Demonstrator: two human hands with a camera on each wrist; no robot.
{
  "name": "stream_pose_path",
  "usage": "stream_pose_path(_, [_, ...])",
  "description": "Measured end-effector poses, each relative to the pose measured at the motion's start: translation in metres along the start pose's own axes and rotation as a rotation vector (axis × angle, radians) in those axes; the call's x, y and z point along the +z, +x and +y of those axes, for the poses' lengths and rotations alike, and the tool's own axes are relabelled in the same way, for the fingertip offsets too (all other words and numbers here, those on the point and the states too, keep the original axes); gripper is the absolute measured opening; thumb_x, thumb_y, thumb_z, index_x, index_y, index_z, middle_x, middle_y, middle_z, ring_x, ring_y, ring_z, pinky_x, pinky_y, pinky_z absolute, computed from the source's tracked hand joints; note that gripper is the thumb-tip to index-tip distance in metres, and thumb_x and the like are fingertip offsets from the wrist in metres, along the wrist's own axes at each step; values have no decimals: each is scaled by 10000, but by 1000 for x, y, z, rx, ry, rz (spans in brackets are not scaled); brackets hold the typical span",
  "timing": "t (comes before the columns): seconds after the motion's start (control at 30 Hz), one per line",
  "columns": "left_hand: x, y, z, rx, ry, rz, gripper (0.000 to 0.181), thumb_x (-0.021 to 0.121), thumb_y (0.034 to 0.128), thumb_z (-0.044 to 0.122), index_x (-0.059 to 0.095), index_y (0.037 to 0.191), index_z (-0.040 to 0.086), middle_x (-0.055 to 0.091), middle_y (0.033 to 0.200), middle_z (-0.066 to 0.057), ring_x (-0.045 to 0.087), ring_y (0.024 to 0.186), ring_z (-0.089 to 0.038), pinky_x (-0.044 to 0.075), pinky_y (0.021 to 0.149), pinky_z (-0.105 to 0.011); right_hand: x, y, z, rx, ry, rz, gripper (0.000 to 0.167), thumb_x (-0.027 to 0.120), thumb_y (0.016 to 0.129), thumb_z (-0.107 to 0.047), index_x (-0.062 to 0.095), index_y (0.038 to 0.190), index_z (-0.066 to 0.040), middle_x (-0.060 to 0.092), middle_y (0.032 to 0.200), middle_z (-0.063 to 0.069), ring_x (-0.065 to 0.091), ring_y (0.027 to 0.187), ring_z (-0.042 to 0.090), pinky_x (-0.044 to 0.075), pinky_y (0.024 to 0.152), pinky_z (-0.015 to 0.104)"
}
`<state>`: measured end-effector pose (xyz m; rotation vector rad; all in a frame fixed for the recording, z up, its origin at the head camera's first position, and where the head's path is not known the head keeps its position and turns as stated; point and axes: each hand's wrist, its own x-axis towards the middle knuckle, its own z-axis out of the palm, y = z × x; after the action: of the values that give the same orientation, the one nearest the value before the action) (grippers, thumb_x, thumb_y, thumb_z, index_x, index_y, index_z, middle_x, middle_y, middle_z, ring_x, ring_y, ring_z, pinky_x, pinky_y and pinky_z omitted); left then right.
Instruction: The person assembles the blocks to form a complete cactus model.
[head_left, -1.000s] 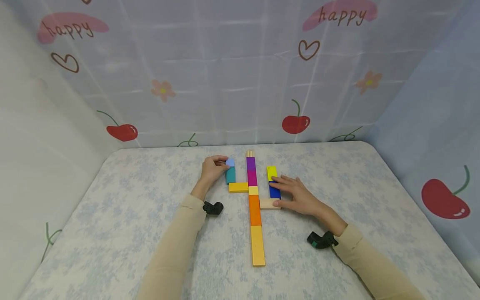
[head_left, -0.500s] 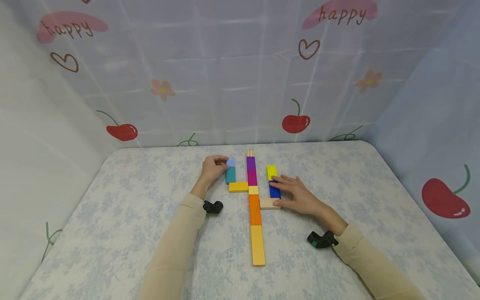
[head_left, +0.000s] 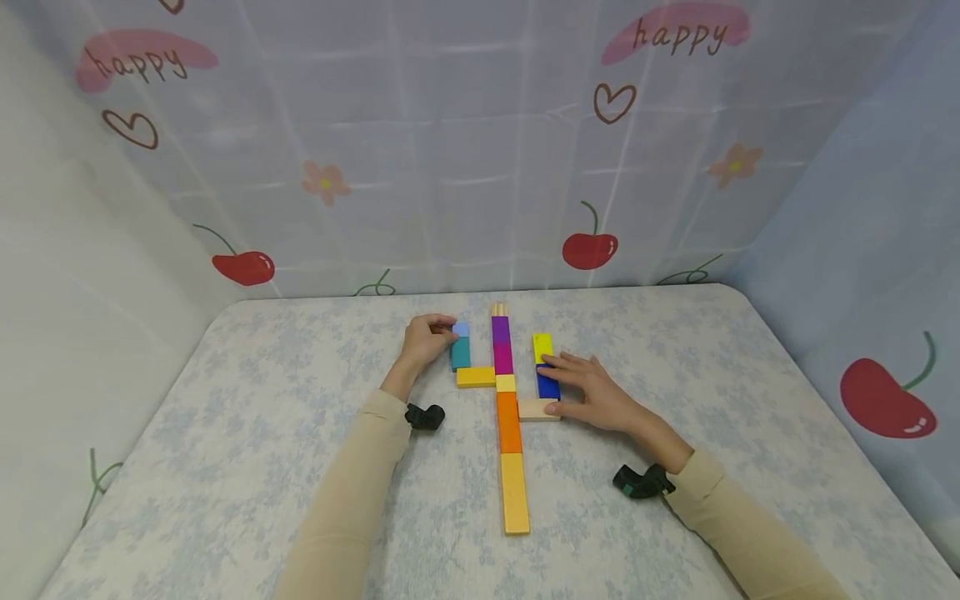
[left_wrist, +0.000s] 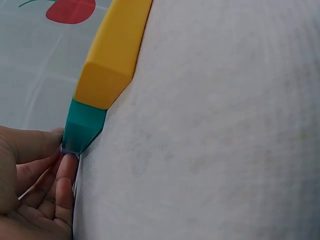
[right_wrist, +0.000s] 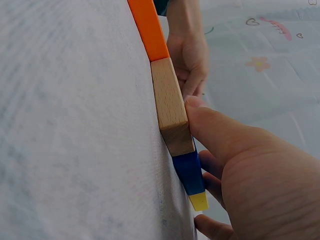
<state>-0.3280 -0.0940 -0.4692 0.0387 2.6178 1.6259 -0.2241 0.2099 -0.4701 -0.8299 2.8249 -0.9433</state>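
Note:
My left hand [head_left: 426, 340] pinches the light blue block [head_left: 461, 330] between thumb and fingers. That block lies at the far end of a teal block [head_left: 461, 352], which meets a golden yellow block [head_left: 476, 378]; in the left wrist view the fingers largely hide it. My right hand [head_left: 596, 396] is spread, its fingers resting on a dark blue block [head_left: 548, 389] and its thumb touching a plain wooden block [head_left: 532, 410]. Beyond the dark blue one lies a bright yellow block [head_left: 542, 344].
A central column holds pale sticks [head_left: 499, 309], a purple block [head_left: 501, 329], a magenta block [head_left: 503, 358], a pale yellow block [head_left: 506, 383], an orange block [head_left: 508, 422] and a long yellow block [head_left: 515, 493]. A patterned cloth covers the table [head_left: 247, 467]; printed curtains [head_left: 450, 125] surround it.
The head view has tilted very slightly. Both hands and the blocks keep their places.

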Motion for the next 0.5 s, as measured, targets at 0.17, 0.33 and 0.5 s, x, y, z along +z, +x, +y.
stream_pose_path(0.17, [0, 1, -2, -7, 6, -6, 281, 672, 910, 76, 694, 1190, 56, 672, 1101, -154, 619, 987, -282, 536, 888, -387, 2, 0, 2, 1, 10, -3, 619, 737, 862, -367, 553, 1404, -131, 437, 1518, 134, 257, 1461, 411, 32, 1109, 756])
stream_pose_path(0.33, [0, 1, -1, -7, 4, -6, 282, 673, 907, 75, 694, 1188, 52, 673, 1101, -155, 619, 989, -281, 538, 890, -388, 2, 0, 2, -3, 1, -1, 622, 735, 863, -370, 549, 1407, -132, 435, 1520, 133, 257, 1462, 409, 38, 1109, 755])
stream_pose_path(0.5, [0, 1, 1, 0, 9, -1, 267, 655, 922, 90, 694, 1183, 46, 662, 1117, -157, 609, 998, -280, 531, 884, -380, 1, 0, 2, -2, -10, -4, 623, 733, 864, -371, 548, 1408, -132, 433, 1521, 131, 260, 1462, 407, 41, 1110, 754])
